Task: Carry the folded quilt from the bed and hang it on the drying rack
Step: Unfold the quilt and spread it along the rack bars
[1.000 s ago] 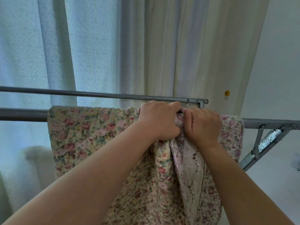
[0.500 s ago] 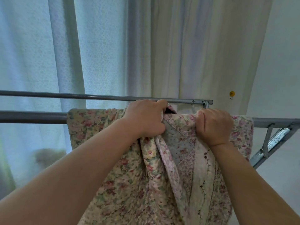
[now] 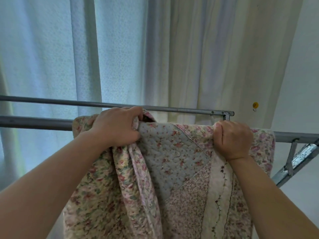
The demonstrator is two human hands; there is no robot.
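Observation:
A floral patchwork quilt [image 3: 174,163] hangs draped over the near grey bar of the metal drying rack [image 3: 34,122]. My left hand [image 3: 115,127] grips a bunched fold of the quilt at the bar's top. My right hand [image 3: 233,139] grips the quilt's top edge further right, near the rack's end. Between the hands a grey-blue floral panel of the quilt lies spread out. The bar under the quilt is hidden.
A second thinner rack bar [image 3: 103,104] runs behind the first. A slanted metal brace [image 3: 298,161] supports the rack at right. Pale curtains [image 3: 198,57] hang behind, and a small yellow hook [image 3: 255,105] sits on the white wall.
My hands have moved apart along the bar, left hand leftward and right hand rightward, spreading the quilt open and showing the grey-blue panel.

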